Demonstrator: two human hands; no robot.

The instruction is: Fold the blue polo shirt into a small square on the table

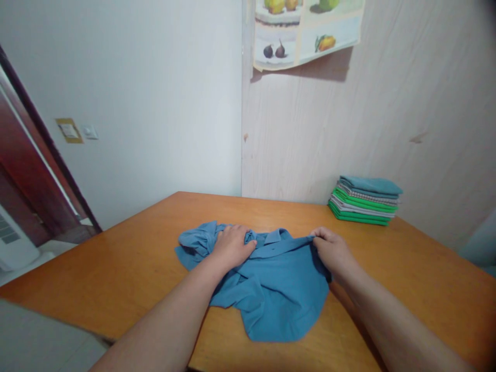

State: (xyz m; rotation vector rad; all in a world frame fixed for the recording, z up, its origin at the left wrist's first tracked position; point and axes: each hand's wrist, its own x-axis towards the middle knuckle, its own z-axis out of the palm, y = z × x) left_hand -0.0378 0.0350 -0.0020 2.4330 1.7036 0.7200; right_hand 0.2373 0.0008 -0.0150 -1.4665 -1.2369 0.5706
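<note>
A blue collared shirt (287, 289) lies crumpled on the wooden table, its collar and button placket toward the far side. My left hand (234, 245) is closed over the bunched cloth left of the collar, with a fold showing between thumb and fingers. Pinched in my right hand (329, 250) is the shirt's edge at the right, raised a little and pulled taut. The front part of the cloth hangs loosely toward me. Fabric under my left palm is hidden.
At the table's back right stands a stack of folded cloths (364, 201), green, grey, checked and blue. The wooden table (135, 248) meets the wall behind. A fruit poster (279, 51) hangs above. A white appliance (17, 240) is at the far left.
</note>
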